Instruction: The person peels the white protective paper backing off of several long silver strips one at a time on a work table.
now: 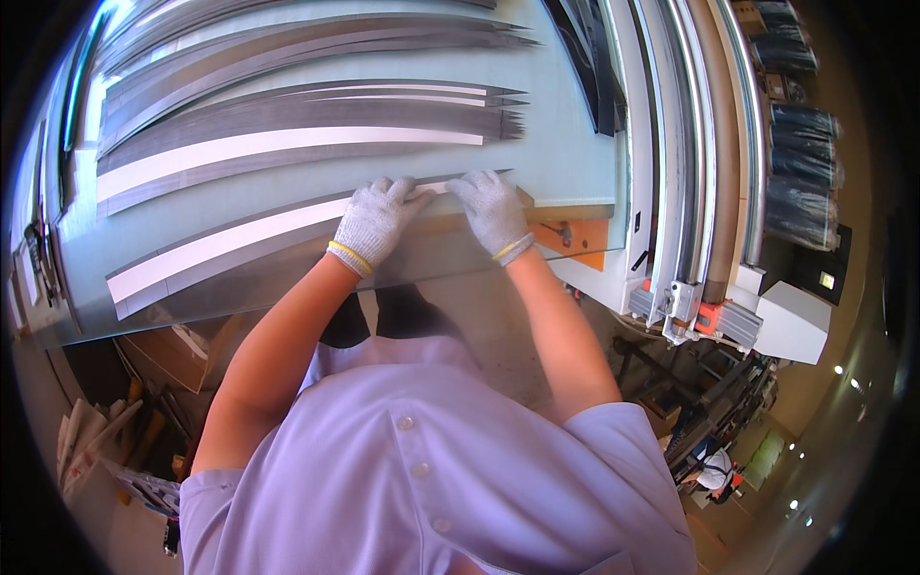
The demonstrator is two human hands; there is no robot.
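A long grey fabric-like strip [192,273] with a white band [230,237] along it lies near the front edge of the glass-topped table. Both hands wear light knitted gloves with yellow cuffs. My left hand [374,224] rests over the strip towards its right part, fingers curled, thumb pointing right along the white band. At the strip's pointed right end my right hand [492,213] is bent, its thumb and fingers closed at the end of the white band. The fingertips are partly hidden by the gloves.
Further back lie stacks of similar grey strips [287,125] with pointed ends. Dark angled pieces [586,67] lie at the back right. A machine with long metal rollers [685,125] runs along the right side, and an orange panel [575,240] shows below the glass. Another person [716,471] is far off at lower right.
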